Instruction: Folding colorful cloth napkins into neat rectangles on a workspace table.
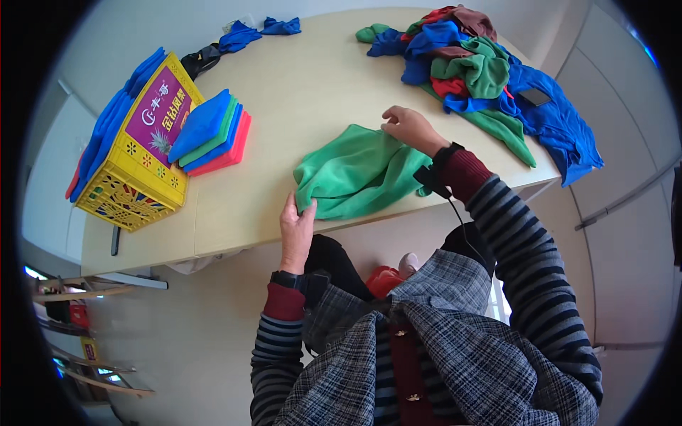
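Pinching the green cloth (359, 177) at its eight o'clock corner: that's the left hand (297, 231), fingers (290, 206) closed! The right hand (414, 131) curls at its one o'clock edge, grip unclear. Unfolded, it lies on the worktop (298, 78). Ten o'clock: folded stack (202, 128), apparently done. Two o'clock: crumpled heap (433, 42), seemingly still to do!

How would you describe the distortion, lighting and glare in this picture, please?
In the head view: strong fisheye bending, the far edge of the table curving and black rounding off the corners; light soft, with gentle shading in the folds of the green cloth; small bright patches near the left and right rims; left hand and right hand reasonably clear.
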The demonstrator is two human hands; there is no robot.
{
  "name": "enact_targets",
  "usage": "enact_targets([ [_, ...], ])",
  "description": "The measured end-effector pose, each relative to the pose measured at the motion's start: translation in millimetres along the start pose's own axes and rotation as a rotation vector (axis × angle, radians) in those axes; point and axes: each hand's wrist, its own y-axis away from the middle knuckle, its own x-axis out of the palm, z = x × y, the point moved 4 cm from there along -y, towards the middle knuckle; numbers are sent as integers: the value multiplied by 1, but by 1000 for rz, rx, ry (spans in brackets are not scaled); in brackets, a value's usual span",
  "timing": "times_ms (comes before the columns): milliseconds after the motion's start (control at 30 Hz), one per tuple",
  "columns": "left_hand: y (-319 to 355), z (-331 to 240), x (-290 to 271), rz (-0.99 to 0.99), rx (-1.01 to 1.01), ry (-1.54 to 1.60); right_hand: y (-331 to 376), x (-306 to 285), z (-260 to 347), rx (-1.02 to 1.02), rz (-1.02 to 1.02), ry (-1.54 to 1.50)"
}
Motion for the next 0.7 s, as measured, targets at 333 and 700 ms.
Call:
enact_targets([
  [333, 24, -34, -3, 51, 284, -379, -63, 103, 11, -46, 160, 417],
  [700, -15, -7, -18, 51, 12, 3, -37, 24, 57, -143, 175, -140],
])
